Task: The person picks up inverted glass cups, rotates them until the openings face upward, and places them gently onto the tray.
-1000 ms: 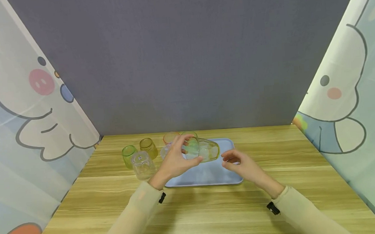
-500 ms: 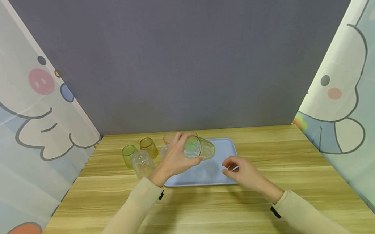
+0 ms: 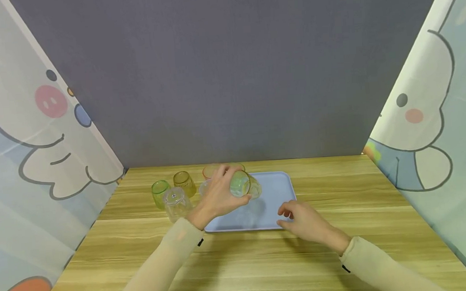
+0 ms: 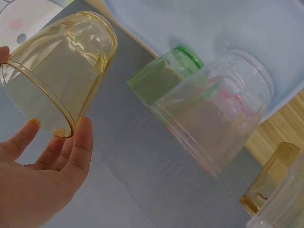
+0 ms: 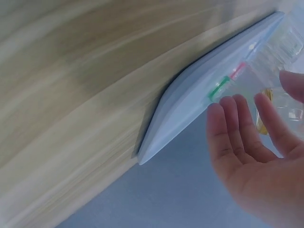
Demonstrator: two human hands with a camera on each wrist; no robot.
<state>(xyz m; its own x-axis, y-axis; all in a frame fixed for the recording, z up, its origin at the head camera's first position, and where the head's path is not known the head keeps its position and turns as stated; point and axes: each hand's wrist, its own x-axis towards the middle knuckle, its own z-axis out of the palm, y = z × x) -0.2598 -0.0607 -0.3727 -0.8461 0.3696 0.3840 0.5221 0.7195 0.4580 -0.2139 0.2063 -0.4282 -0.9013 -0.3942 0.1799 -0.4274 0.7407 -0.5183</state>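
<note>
My left hand (image 3: 220, 196) grips a yellow-tinted drinking glass (image 4: 61, 61) near its rim, thumb and fingers on either side. The glass is tilted above the light blue tray (image 3: 270, 212), its mouth facing back toward the hand. On the tray, partly hidden by that hand in the head view, a green glass (image 4: 161, 78) and a clear glass (image 4: 223, 104) stand close together. A glass with a reddish rim (image 3: 209, 170) shows behind them. My right hand (image 3: 307, 223) holds nothing; its fingers are loosely bent over the tray's front right corner.
Left of the tray, a green glass (image 3: 161, 196), an amber glass (image 3: 185, 184) and a clear glass (image 3: 178, 207) are grouped on the wooden table (image 3: 258, 270). A grey panel (image 3: 236, 73) rises at the table's back edge, with printed curtains at both sides.
The yellow glass has tipped, its base swinging down and left while the left hand stays about where it was. My right hand has drifted slightly toward the tray's front edge.
</note>
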